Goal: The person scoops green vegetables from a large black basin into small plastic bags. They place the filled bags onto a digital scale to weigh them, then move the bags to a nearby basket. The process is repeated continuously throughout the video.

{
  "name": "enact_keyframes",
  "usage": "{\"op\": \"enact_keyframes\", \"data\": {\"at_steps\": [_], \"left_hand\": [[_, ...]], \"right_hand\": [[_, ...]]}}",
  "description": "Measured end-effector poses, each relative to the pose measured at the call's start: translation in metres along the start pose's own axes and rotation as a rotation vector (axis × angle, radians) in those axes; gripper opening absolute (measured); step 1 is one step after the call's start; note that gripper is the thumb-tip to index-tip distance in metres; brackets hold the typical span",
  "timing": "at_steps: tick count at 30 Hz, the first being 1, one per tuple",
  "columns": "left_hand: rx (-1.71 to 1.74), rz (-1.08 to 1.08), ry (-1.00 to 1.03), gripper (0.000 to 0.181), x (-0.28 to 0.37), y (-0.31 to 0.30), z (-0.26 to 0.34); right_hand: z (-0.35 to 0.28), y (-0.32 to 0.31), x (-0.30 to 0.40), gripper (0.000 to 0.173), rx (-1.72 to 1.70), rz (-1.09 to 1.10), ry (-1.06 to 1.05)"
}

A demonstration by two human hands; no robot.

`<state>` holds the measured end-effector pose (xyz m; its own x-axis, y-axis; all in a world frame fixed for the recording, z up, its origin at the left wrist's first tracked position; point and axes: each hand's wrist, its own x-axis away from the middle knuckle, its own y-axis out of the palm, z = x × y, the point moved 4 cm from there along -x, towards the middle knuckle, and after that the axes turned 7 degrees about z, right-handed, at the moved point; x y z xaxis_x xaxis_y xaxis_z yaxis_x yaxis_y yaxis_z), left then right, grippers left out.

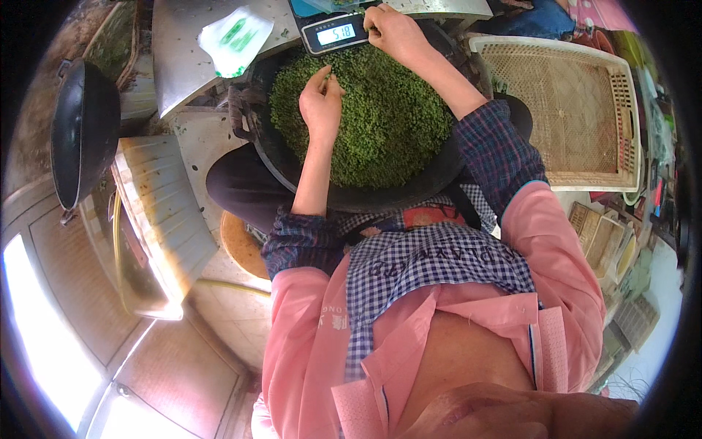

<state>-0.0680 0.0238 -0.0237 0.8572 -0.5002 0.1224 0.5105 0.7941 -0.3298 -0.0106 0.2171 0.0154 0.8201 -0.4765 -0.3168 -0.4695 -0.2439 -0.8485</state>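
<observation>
A big black wok-like pan (351,200) rests over the lap, heaped with small green pellets (384,120) that look like rolled tea leaves. Above the left side of the heap is my left hand (322,104), thumb and fingers bent; whether anything is between them cannot be told. My right hand (397,35) is at the right end of a digital scale (335,34), fingers curled around what looks like a small dark green clump. The scale's display is lit with digits, and its upper part is cut off by the frame edge.
A white pouch with green print (236,41) lies on the metal tabletop (178,55). To the right stands a cream plastic crate (554,110). A second black wok (85,131), a white ribbed panel (164,208) and an orange-brown round container (241,244) are at left.
</observation>
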Motion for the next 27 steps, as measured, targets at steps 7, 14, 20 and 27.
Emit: {"op": "enact_keyframes", "data": {"at_steps": [7, 14, 20, 27], "left_hand": [[0.076, 0.004, -0.017, 0.033, 0.004, 0.003, -0.005], [0.082, -0.006, -0.031, 0.032, 0.004, 0.001, -0.015], [0.021, -0.058, 0.023, 0.03, 0.012, 0.009, -0.022], [0.128, -0.36, 0.077, 0.043, 0.028, 0.053, -0.001]], "right_hand": [[-0.034, -0.044, -0.027, 0.016, -0.267, 0.218, 0.102], [0.014, 0.03, 0.071, 0.012, 0.042, -0.126, 0.042], [0.015, 0.039, 0.104, 0.016, -0.043, -0.259, 0.119], [0.011, 0.021, 0.095, 0.019, -0.713, -0.214, 0.376]]}}
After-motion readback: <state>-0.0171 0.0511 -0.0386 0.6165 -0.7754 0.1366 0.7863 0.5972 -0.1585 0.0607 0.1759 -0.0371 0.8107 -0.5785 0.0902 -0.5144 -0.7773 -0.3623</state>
